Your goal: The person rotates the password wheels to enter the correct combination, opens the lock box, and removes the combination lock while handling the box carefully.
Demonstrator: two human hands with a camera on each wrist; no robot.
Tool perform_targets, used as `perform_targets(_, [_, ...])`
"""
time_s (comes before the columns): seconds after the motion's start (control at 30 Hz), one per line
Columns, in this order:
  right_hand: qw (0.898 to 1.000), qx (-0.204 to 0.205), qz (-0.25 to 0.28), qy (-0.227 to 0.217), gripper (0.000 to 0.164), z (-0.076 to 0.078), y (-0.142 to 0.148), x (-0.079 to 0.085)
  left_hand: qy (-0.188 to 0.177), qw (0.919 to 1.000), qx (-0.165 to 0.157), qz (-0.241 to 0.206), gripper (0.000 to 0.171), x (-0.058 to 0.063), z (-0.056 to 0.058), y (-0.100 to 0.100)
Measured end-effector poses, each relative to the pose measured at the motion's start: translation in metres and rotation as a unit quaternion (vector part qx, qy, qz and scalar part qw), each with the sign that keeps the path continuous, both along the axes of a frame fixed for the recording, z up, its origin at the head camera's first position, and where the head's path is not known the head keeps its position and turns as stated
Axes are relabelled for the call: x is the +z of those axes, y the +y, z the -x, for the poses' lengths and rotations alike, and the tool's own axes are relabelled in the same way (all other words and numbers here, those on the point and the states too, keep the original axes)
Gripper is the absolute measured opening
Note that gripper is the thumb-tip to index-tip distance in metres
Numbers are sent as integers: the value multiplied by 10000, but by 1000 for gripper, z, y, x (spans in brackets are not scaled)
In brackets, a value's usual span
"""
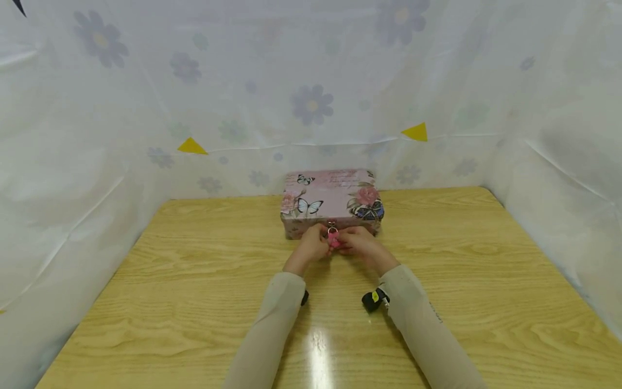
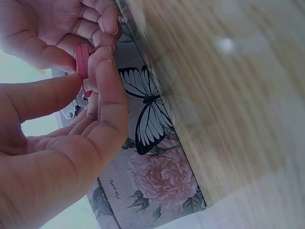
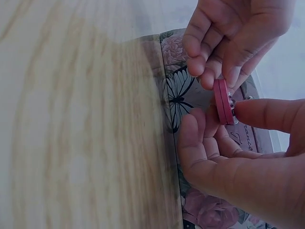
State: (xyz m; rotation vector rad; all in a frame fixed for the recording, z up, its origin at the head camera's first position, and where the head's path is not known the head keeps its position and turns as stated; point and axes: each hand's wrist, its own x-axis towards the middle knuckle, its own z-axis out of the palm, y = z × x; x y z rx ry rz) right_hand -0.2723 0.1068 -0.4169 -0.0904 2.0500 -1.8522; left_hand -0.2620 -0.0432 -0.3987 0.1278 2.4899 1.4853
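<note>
A pink combination padlock (image 1: 333,239) hangs by its metal shackle from the clasp (image 1: 332,223) on the front of a pink box (image 1: 335,192) printed with butterflies and roses. My left hand (image 1: 313,246) pinches the padlock (image 2: 82,67) from the left, thumb on one face and fingertips behind. From the other side, my right hand (image 1: 364,246) holds it too, its thumb at the small dials (image 3: 231,100) along the padlock's face. The other fingers of both hands curl close to the box front. The lid is down.
The box stands near the back of a wooden table (image 1: 194,281). White sheeting with flower prints (image 1: 311,70) encloses the back and sides. Two yellow triangles (image 1: 192,146) show on the back sheet. Black straps (image 1: 373,300) are at the sleeve cuffs.
</note>
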Motion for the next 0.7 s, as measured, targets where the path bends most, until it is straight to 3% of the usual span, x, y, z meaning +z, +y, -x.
perform_targets(0.3, [9998, 115, 151, -11, 30, 0, 1, 0, 103, 9999, 20, 50, 39, -1, 2, 0])
perform_targets(0.7, [9994, 249, -49, 230, 28, 0, -1, -2, 23, 10000, 12, 5, 38, -1, 1, 0])
